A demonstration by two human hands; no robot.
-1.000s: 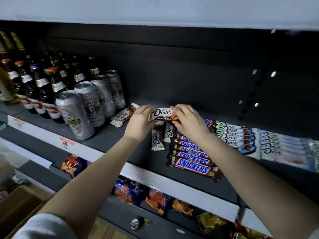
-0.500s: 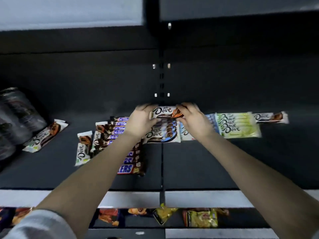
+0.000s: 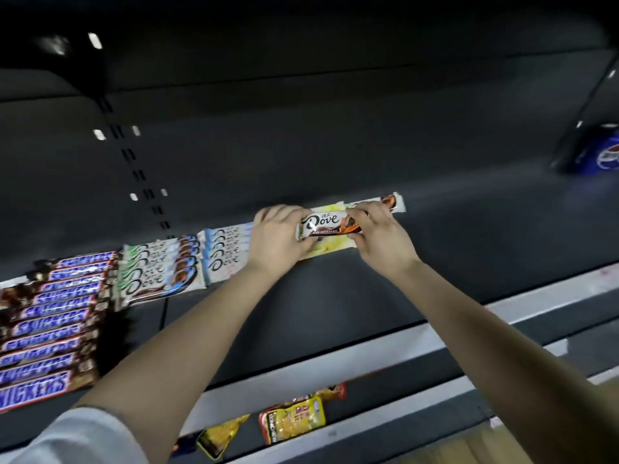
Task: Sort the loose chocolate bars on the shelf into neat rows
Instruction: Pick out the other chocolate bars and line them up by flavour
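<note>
Dark shelf (image 3: 368,289). Snickers row (image 3: 50,329), cut off at the left edge. Dove rows (image 3: 157,269), motion-blurred, partly hidden behind the left hand (image 3: 281,236). It and the right hand (image 3: 378,236) each pinch one end of the Dove bar (image 3: 330,224), held over a mostly covered pale-yellow pack (image 3: 331,251).

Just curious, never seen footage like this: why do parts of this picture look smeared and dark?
Head view: the Snickers bars at left are motion-smeared; the Dove bar gripped by left hand and right hand is sharpest, with a glare spot on its wrapper; the shelf is dim toward the back.
</note>
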